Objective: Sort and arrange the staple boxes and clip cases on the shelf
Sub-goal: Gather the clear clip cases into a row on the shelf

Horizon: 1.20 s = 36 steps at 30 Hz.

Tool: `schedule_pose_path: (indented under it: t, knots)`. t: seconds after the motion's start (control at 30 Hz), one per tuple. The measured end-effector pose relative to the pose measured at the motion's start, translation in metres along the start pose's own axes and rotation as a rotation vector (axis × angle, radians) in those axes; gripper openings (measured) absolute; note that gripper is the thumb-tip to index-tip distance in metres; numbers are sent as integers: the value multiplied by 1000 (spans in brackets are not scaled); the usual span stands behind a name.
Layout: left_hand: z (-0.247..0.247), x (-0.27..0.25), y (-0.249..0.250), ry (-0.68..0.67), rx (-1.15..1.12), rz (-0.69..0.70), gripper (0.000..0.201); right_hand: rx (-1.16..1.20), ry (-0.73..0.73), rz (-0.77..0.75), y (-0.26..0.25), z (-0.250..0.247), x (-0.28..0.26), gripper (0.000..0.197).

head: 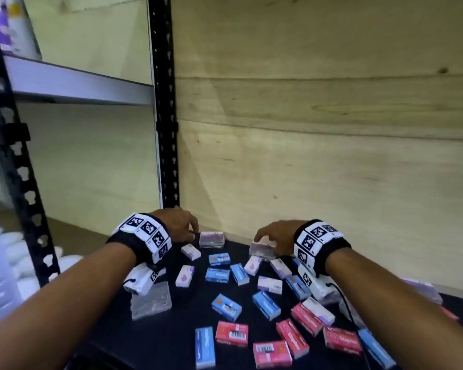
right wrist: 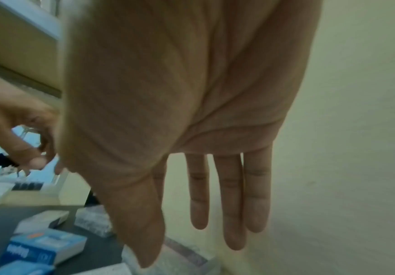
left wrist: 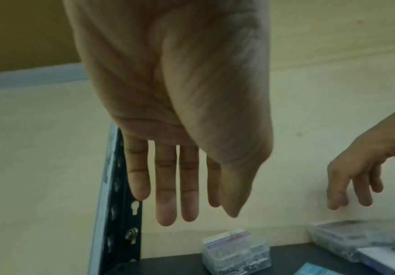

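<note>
My left hand point(head: 191, 231) hovers at the back left of the black shelf point(head: 171, 337), fingers point(left wrist: 165, 210) straight and holding nothing. Just right of it lies a clear clip case point(head: 211, 239) point(left wrist: 236, 251). My right hand point(head: 259, 237) is over a second clear clip case point(head: 262, 251) point(right wrist: 182, 256). Its fingers point(right wrist: 232, 232) are straight and its thumb tip is at the case's edge. Blue staple boxes point(head: 219, 259) point(right wrist: 43, 245), red staple boxes point(head: 231, 333) and white-purple boxes point(head: 185, 275) lie scattered in front of both hands.
A plywood back wall point(head: 332, 156) closes the shelf behind the hands. A black perforated upright point(head: 166, 129) stands at the back left corner. Another clear case point(head: 151, 300) sits under my left wrist, and one more clear case point(head: 422, 289) lies at the far right.
</note>
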<state>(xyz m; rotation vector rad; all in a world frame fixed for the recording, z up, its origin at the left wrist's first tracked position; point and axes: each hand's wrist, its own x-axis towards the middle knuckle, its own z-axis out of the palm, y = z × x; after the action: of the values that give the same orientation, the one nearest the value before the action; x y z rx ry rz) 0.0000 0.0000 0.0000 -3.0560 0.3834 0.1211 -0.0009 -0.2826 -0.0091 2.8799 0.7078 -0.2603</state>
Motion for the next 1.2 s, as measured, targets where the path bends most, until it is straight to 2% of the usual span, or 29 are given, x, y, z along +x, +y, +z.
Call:
schedule_pose_path:
  t: [0.17,0.33,0.47,0.7,0.87,0.97,1.1,1.2]
  knots:
    - [15,43,-6,-53,77,22,40,-27,-75,50,3,13,30,50]
    - [21,72,-8,-84,105,68,45,-90,-71,76,1,19,43,32]
    - [21,85,-5,-91,120,93,47,-104,-67,67,3,20,47,26]
    - [35,89,6,-127,103,88,51,-43,-70,64,2,22,44,31]
    - [34,87,6,-138,34,58,41,-2,-74,94,1,23,41,37]
    - [31,86,5,-114,8,73,34,-25,-66,117,-1,20,40,43]
    - [32,88,2,-57,-33,107,45,-29,-19,135,-4,20,41,47]
    - [28,90,-3,-39,-52,133,43,-41,20,121,-7,19,44,45]
